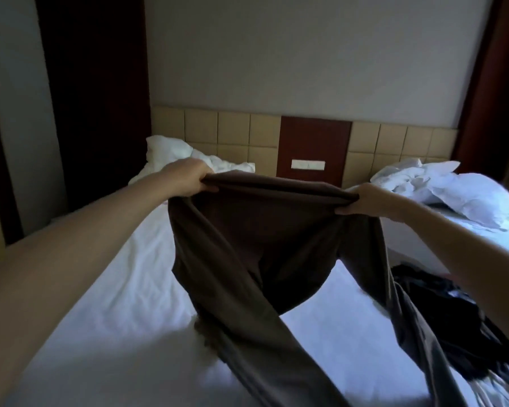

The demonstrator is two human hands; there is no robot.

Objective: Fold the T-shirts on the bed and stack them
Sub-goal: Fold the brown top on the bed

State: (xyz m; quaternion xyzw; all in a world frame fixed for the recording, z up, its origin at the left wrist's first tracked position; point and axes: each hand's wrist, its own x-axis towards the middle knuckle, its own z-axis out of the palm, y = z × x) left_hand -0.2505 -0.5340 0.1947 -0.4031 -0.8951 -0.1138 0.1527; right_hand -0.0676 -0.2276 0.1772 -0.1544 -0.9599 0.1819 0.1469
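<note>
A brown T-shirt (262, 248) hangs in the air above the white bed (106, 289), stretched between both hands. My left hand (188, 179) grips its top edge at the left corner. At the right corner my right hand (370, 201) pinches the same edge. The cloth droops below them, and two long parts trail down toward the near edge of the bed. A heap of dark clothes (441, 318) lies on the bed to the right, partly behind my right forearm.
A white pillow (171, 151) and crumpled bedding lie at the head of this bed. A second bed with white pillows (453, 189) stands to the right. A tan padded headboard (232, 133) with a red-brown panel runs along the wall.
</note>
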